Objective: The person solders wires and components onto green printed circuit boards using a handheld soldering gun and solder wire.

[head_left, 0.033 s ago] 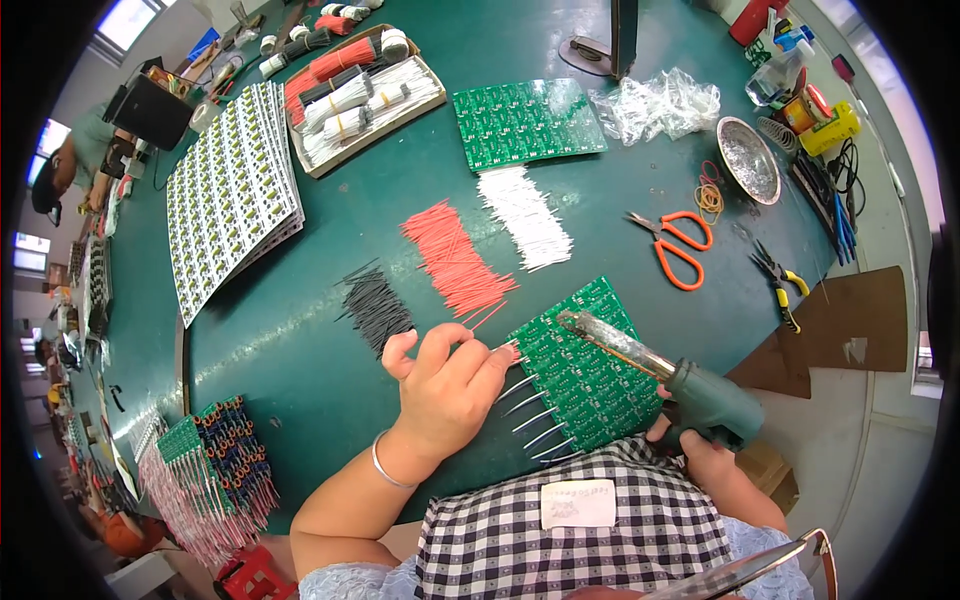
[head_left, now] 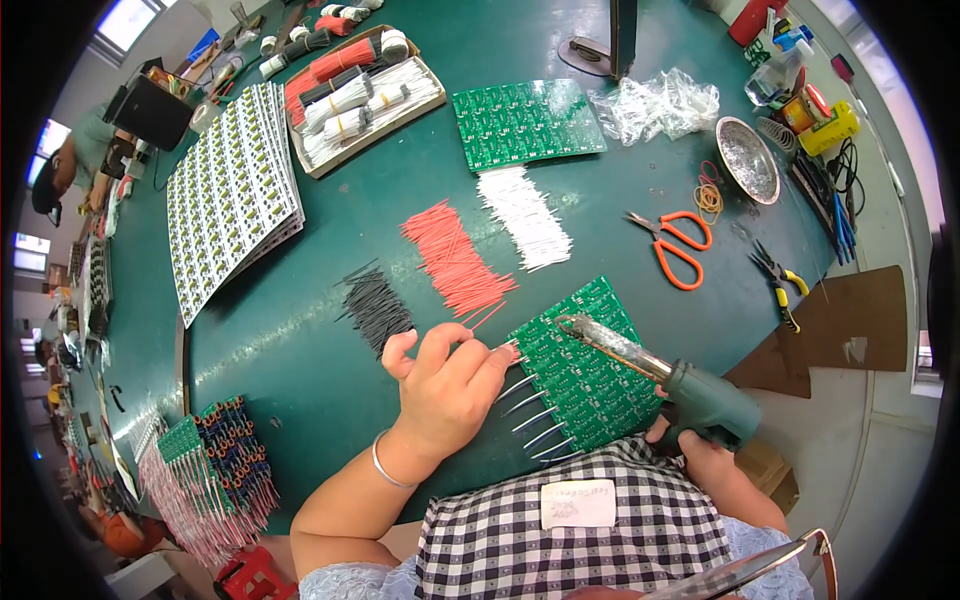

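Observation:
A green circuit board (head_left: 590, 375) lies on the table in front of me, with several short black and white wires (head_left: 535, 425) sticking out from its left edge. My left hand (head_left: 445, 390) is at that edge, thumb and forefinger pinched together; a bit of red at the fingertips looks like a thin wire, mostly hidden. My right hand (head_left: 700, 452) grips a dark green soldering gun (head_left: 715, 402), its metal barrel slanting over the board's upper part. Beyond my left hand lie piles of black wires (head_left: 375, 305), red wires (head_left: 455, 258) and white wires (head_left: 525, 218).
Orange-handled scissors (head_left: 675, 250), pliers (head_left: 778, 285) and a metal bowl (head_left: 748, 160) are at the right. Another green board (head_left: 528, 125) lies behind the white wires. White board sheets (head_left: 230, 195), a box of wire bundles (head_left: 365, 115) and wired boards (head_left: 215, 465) are at the left.
The soldering gun has shifted very slightly to the left. My left hand and the board have not visibly moved.

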`<action>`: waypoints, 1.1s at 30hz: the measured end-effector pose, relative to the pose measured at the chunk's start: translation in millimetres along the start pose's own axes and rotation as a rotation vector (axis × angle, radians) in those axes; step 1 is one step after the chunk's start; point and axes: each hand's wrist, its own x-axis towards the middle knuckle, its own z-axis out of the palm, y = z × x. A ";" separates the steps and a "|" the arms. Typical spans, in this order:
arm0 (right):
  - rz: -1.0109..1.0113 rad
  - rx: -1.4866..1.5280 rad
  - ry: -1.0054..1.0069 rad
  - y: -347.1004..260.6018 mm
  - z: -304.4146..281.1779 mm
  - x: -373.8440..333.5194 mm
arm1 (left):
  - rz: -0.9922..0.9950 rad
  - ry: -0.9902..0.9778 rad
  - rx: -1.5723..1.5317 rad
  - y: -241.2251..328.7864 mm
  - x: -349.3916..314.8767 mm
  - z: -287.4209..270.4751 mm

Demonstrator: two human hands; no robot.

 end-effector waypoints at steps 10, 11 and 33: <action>0.057 -0.010 -0.126 7.2 -9.2 -10.1 | 0.009 0.035 -0.014 7.2 -3.2 -6.5; 0.045 0.004 -0.115 9.4 -10.2 -11.7 | 0.026 0.018 -0.021 8.2 -4.0 -6.5; -0.053 -0.530 -0.175 11.8 -7.9 -3.7 | 0.058 -0.027 -0.070 8.2 -4.8 -1.8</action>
